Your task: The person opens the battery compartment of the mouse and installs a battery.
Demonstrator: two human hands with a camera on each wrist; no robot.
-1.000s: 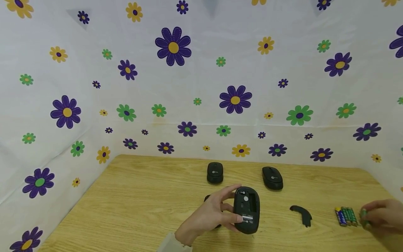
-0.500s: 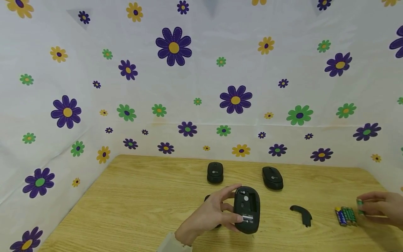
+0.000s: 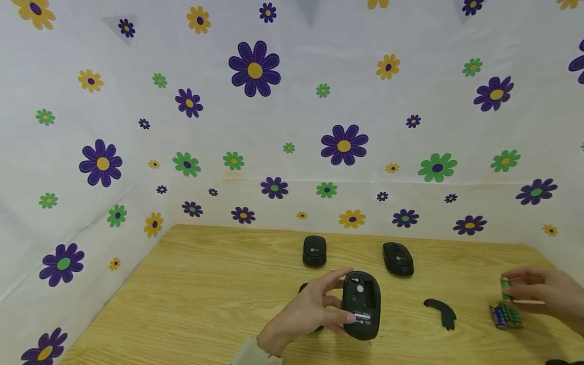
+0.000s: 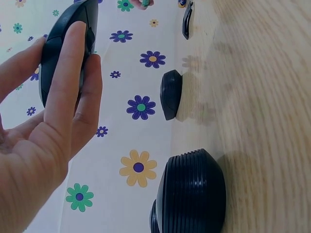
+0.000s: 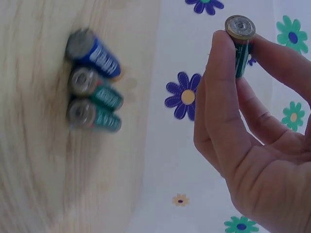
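Note:
My left hand grips a black computer mouse, its underside turned toward the head camera and its battery slot bare. In the left wrist view the fingers hold this mouse by its edges, above the table. Between thumb and fingertips, my right hand pinches a green battery, raised off the table. The right wrist view shows that battery's flat metal end up close. Below it lie a blue battery and two green batteries side by side.
A curved black battery cover lies between the hands on the wooden table. Two black mice stand farther back, one in the middle and one to the right. Another dark object is mostly hidden behind my left hand.
My right hand has lifted the green battery from beside the row and moved it left, above the other batteries. The left hand keeps holding the mouse almost still.

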